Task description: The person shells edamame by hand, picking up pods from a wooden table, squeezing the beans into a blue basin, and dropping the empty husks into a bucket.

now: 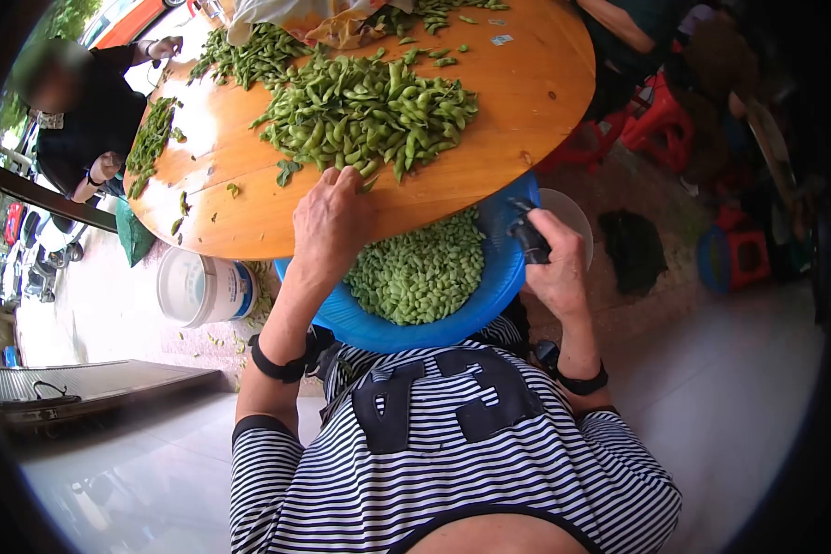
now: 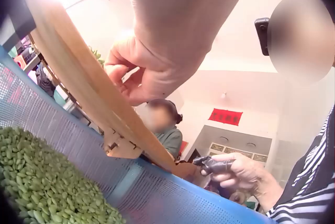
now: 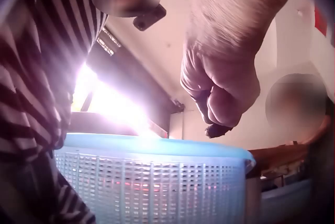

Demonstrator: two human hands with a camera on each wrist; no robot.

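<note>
At the table's near edge, my left hand [image 1: 331,222] has its bent fingertips against the front of a heap of green pods [image 1: 365,111]; whether they pinch a pod is hidden. From the left wrist view, that hand [image 2: 157,62] reaches over the wooden edge. My right hand [image 1: 560,268] grips a small black tool [image 1: 529,238] over the right rim of a blue basket [image 1: 499,268]. Shelled green beans [image 1: 420,268] lie inside the basket, below the table edge. The right wrist view has the right hand [image 3: 222,77] curled above the basket's rim [image 3: 157,143].
The round wooden table [image 1: 526,83] also bears more pods [image 1: 249,55] and a cloth [image 1: 314,18]. Another person in dark clothes sits at the left. A white bucket [image 1: 203,286] stands left of the basket, a pale bucket [image 1: 568,217] right, red stools [image 1: 660,125] beyond.
</note>
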